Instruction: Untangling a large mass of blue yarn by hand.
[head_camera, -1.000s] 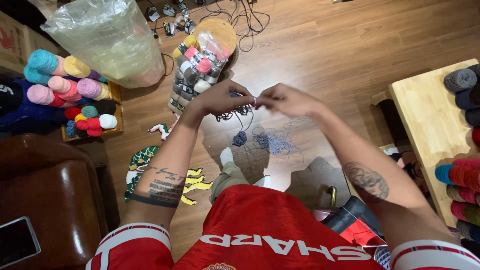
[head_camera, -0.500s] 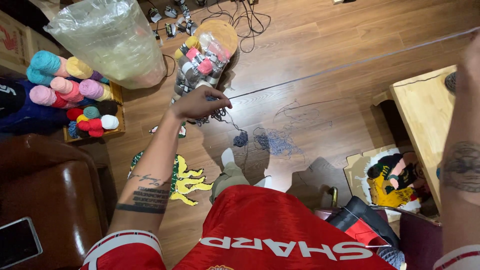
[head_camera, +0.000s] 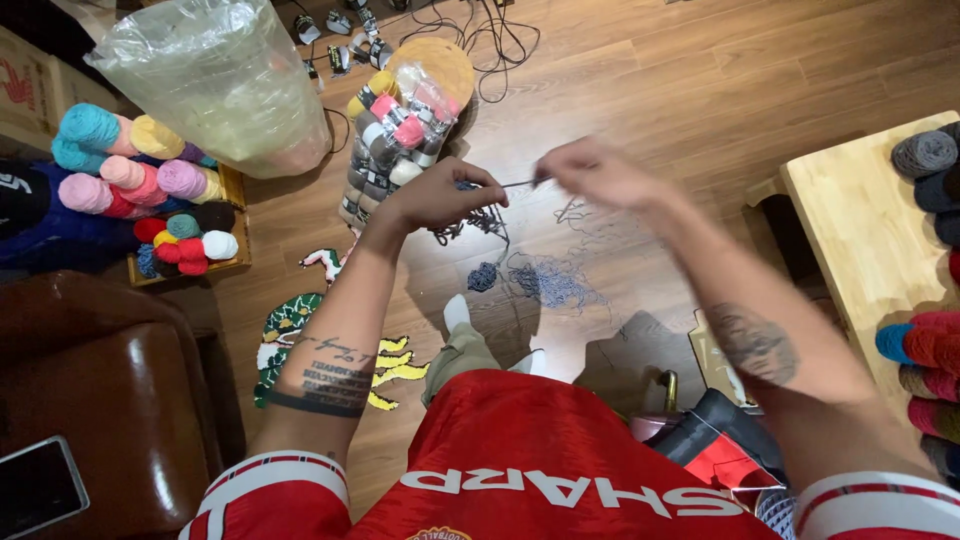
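The left hand (head_camera: 440, 200) is pinching a tangle of blue-grey yarn (head_camera: 480, 218) in closed fingers, held up over the wooden floor (head_camera: 700, 90); the right hand (head_camera: 590, 172) is pinching the far end of a short strand (head_camera: 518, 184), fingers tight on it. The strand is running nearly level between the hands, its long axis left to right, tilting slightly up toward the right hand; more loose yarn (head_camera: 550, 285) is lying on the floor below, beside a pack of skeins (head_camera: 400, 135).

tangled blue-grey yarn (head_camera: 487, 218) hangs from the hands, strand pulled taut.
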